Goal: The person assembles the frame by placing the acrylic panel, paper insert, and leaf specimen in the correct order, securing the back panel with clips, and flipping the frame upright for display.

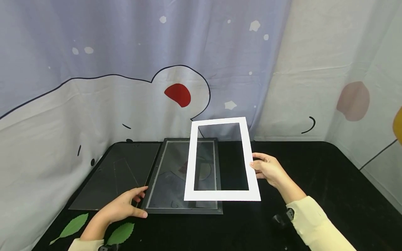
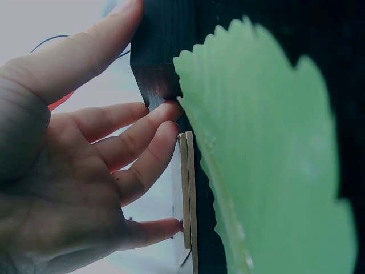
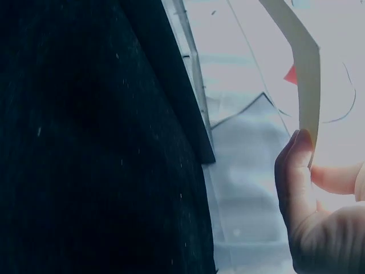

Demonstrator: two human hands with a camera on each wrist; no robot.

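My right hand (image 1: 267,169) pinches the right side of a white picture mat (image 1: 220,195), thumb on one face and fingers on the other. The mat is held up tilted, overlapping the right part of a dark picture frame (image 1: 182,211) in the head view. That frame lies on the black table with a glossy, reflecting pane (image 1: 169,174) inside its border. At its near left corner rests my left hand (image 1: 120,207), thumb by the front edge and fingers loosely extended along the left side. In the left wrist view the fingertips (image 2: 168,128) are right at the frame's side.
Left of the frame lies a dark flat board (image 1: 100,174); its brown layered edge (image 2: 187,188) shows beside my left little finger. Two green leaves (image 1: 73,226) lie near my left forearm. A printed curtain (image 1: 125,42) hangs behind the black table (image 1: 314,195).
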